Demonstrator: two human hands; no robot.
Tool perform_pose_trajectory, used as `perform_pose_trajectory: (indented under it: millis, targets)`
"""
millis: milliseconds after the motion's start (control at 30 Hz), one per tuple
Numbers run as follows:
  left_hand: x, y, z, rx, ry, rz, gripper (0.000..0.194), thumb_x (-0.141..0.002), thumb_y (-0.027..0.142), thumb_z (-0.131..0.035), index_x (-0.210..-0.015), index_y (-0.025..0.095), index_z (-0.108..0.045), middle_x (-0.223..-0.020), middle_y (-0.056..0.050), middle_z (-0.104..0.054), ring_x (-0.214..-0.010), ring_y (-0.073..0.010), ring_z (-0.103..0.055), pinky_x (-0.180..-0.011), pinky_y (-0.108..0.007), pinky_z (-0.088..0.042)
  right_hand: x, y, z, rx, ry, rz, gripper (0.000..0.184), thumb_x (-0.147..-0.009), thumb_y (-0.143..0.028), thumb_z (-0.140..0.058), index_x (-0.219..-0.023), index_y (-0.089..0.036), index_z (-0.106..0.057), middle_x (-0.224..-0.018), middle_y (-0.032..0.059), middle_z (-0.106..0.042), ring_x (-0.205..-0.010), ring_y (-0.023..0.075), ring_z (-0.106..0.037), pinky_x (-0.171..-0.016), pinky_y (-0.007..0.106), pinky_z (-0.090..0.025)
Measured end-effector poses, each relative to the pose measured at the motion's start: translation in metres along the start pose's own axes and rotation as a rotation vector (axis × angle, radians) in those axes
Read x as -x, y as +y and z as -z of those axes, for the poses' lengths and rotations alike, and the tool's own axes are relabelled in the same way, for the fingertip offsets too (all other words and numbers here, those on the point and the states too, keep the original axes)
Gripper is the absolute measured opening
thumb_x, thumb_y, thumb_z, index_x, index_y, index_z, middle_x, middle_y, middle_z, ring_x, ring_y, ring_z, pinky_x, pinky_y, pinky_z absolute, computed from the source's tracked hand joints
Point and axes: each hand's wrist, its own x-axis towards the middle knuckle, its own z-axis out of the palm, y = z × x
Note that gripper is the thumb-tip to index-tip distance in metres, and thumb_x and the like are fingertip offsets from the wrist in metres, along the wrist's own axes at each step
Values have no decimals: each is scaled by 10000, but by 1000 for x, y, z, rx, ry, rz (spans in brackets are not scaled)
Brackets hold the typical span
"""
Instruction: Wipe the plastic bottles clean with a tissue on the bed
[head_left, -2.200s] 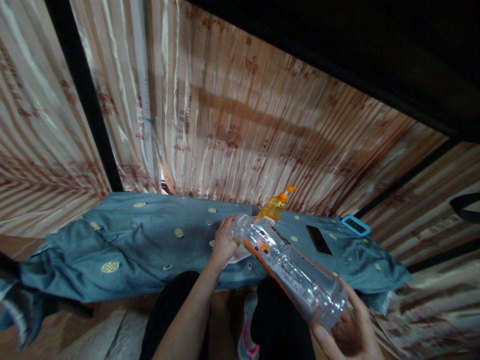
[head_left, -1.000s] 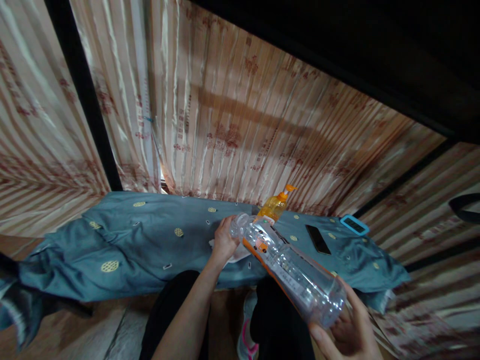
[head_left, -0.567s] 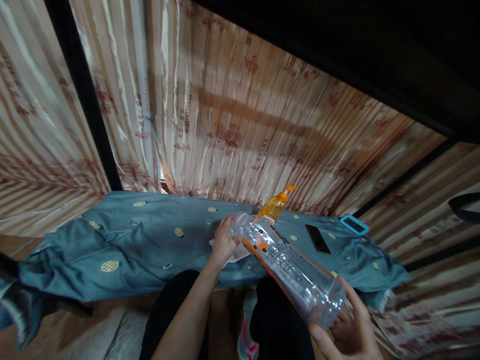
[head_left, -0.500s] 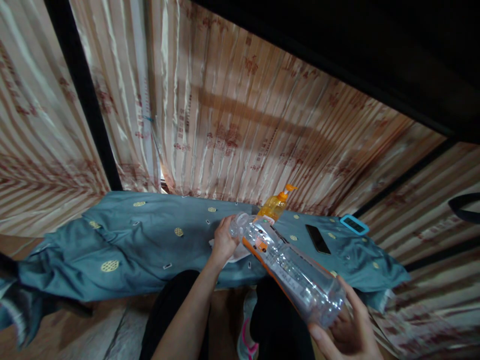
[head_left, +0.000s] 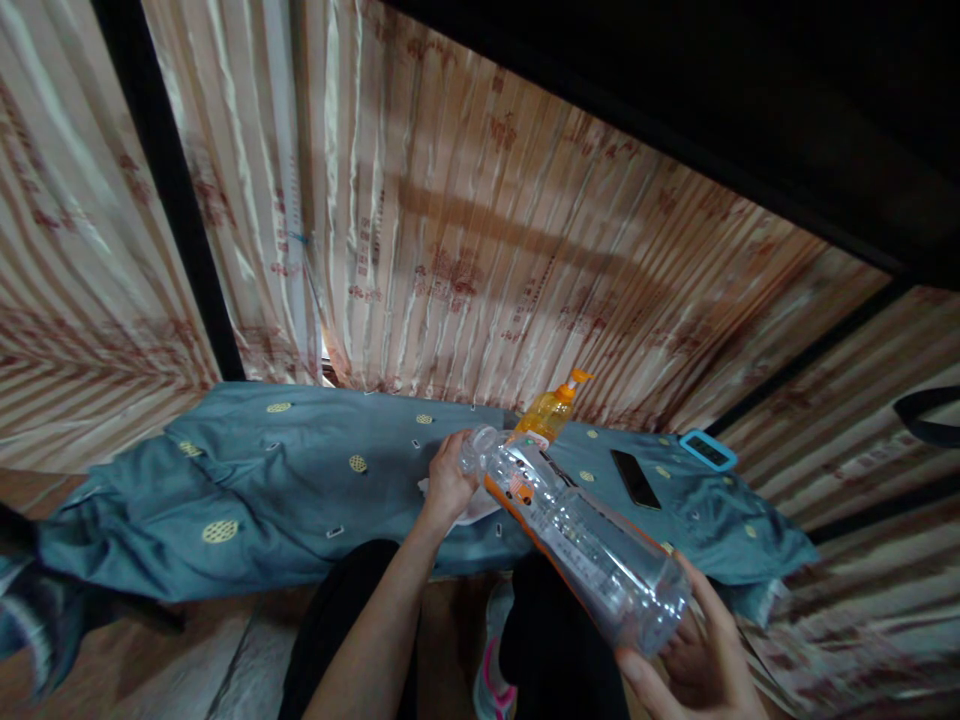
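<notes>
A clear plastic bottle (head_left: 592,555) with an orange-printed label lies slantwise in front of me, its neck to the upper left and its base to the lower right. At the neck is my left hand (head_left: 450,482), closed, with most of its fingers hidden behind the bottle. My right hand (head_left: 701,650) grips the base, thumb below and fingers curled round the far side. Under my left hand a white item (head_left: 480,508) shows in part; I cannot tell what it is. Just behind the bottle stands an orange pump bottle (head_left: 547,412) of yellow liquid.
A long surface is covered with a blue-green pineapple-print cloth (head_left: 292,490). To the right lie a black phone (head_left: 635,479) and a blue-framed device (head_left: 707,450). Striped curtains (head_left: 450,220) hang behind, with dark metal posts (head_left: 176,200). My knees are under the near edge.
</notes>
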Motion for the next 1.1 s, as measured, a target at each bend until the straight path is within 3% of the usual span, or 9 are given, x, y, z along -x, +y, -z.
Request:
perform_pose_trajectory:
  millis: [133,300,400,600,767,1100]
  targets:
    - [0,-1,0,-5,-6,-7,394,-760,160,-714,-1145,187,-630,-1123,-84,-703,-1050,-239,-677,-954,-377,-541,-2,7,7,0,-23,7,1021,-652,-227,-892,-1534,-223,-378,-1385,185,-628,-1196,368,-662,-904,433,-611]
    - [0,-2,-1,-4,4,-12,363,-775,182,-710,-1131,191,-634,-1125,-86,-707,-1042,-237,-683,-950,-377,-546,-2,13,11,-60,-71,24,963,-695,-97,-847,-1524,-257,-384,-1414,157,-616,-1234,296,-645,-936,320,-587]
    - [0,-2,-1,0,8,-11,373,-771,185,-714,-1135,186,-632,-1125,-92,-707,-1047,-243,-684,-952,-384,-547,-1,12,10,-74,-83,40,959,-701,-72,-838,-1524,-248,-379,-1398,161,-628,-1234,286,-643,-948,316,-577]
    - [0,-1,1,-14,3,-15,354,-781,178,-697,-1128,209,-635,-1129,-76,-710,-1058,-238,-680,-961,-382,-542,3,2,-2,-32,20,3,913,-749,-212,-831,-1536,-210,-369,-1391,173,-628,-1229,301,-650,-940,338,-587]
    - [0,-1,1,-10,12,-18,349,-767,184,-705,-1109,206,-640,-1102,-69,-707,-1032,-235,-684,-942,-367,-548,-1,8,4,-41,-58,45,960,-667,-124,-864,-1507,-217,-407,-1334,182,-664,-1173,322,-683,-882,357,-617]
    - [-2,-1,0,-12,14,-5,342,-768,181,-707,-1102,207,-638,-1100,-70,-709,-1027,-235,-683,-947,-377,-547,-1,5,3,-2,-3,28,967,-639,-209,-897,-1492,-211,-442,-1335,193,-660,-1146,351,-693,-860,400,-628]
